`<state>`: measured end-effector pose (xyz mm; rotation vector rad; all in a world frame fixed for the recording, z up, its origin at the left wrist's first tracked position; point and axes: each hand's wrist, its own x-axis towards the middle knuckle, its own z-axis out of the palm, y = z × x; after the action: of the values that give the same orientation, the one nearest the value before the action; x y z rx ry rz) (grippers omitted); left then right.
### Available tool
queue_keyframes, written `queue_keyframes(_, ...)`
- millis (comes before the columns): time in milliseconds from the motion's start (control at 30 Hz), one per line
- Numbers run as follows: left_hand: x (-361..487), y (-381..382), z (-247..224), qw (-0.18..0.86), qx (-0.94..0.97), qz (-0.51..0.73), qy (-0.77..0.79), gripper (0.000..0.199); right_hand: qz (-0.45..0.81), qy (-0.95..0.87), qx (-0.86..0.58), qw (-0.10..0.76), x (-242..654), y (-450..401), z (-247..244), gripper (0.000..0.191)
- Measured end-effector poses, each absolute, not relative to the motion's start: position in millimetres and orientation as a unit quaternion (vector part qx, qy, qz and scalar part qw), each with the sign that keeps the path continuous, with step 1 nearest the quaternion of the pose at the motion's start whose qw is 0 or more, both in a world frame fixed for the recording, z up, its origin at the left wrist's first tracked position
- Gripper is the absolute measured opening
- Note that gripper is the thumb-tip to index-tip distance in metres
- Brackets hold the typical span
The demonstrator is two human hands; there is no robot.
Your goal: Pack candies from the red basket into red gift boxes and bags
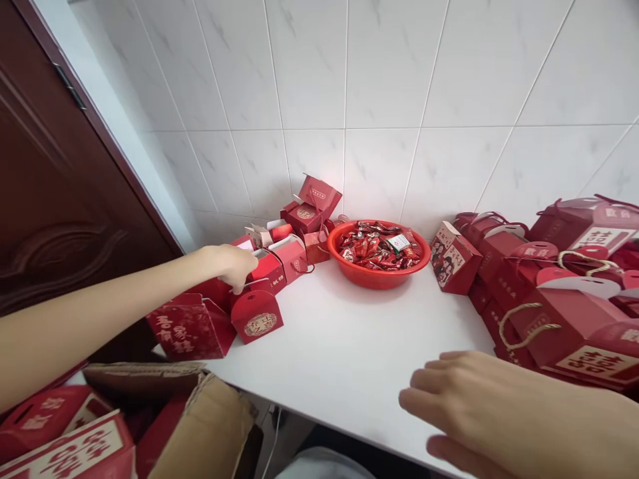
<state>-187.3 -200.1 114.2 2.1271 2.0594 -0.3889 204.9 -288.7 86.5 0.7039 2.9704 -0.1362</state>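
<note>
My left hand (238, 266) reaches into the group of red gift boxes at the left of the white table, its fingers down at an open red box (267, 269). The fingertips are partly hidden, so what they grip does not show. Just below it stands a red box with a round gold emblem (257, 319). My right hand (449, 399) hovers palm down over the table's right front part, fingers apart, holding nothing. A red plastic basin (377, 278) full of wrapped sweets (369, 246) sits between the two groups of boxes.
Many closed red boxes (579, 306) are stacked on the right of the white table (319, 366). A cardboard carton (210, 426) with red boxes inside stands at the lower left, near a dark wooden door (60, 173). A tiled wall rises behind.
</note>
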Motion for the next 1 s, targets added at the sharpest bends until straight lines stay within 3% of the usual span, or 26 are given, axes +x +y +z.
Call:
queue_keyframes(100,-190,-197,107,0.058,0.687,-0.222,0.689,0.031,-0.023,0.98,0.181,0.08,186,-274,97,0.006)
queue_keyframes(300,-172,-196,107,0.01,0.692,-0.225,0.685,0.036,-0.002,0.967,0.222,0.126,166,-247,101,0.014)
queue_keyframes(400,-159,-189,117,0.049,0.737,-0.196,0.645,0.033,-0.031,0.956,0.256,0.142,163,-232,107,0.022)
queue_keyframes(633,-76,-148,131,0.126,0.83,-0.179,0.513,0.012,-0.143,0.948,0.281,0.036,143,-174,106,0.04)
queue_keyframes(833,-19,-111,114,0.15,0.864,-0.158,0.454,0.021,-0.172,0.942,0.285,0.039,131,-150,72,0.032)
queue_keyframes(1000,-17,-98,96,0.179,0.85,-0.111,0.483,0.012,-0.093,0.901,0.422,0.047,139,-159,63,0.024)
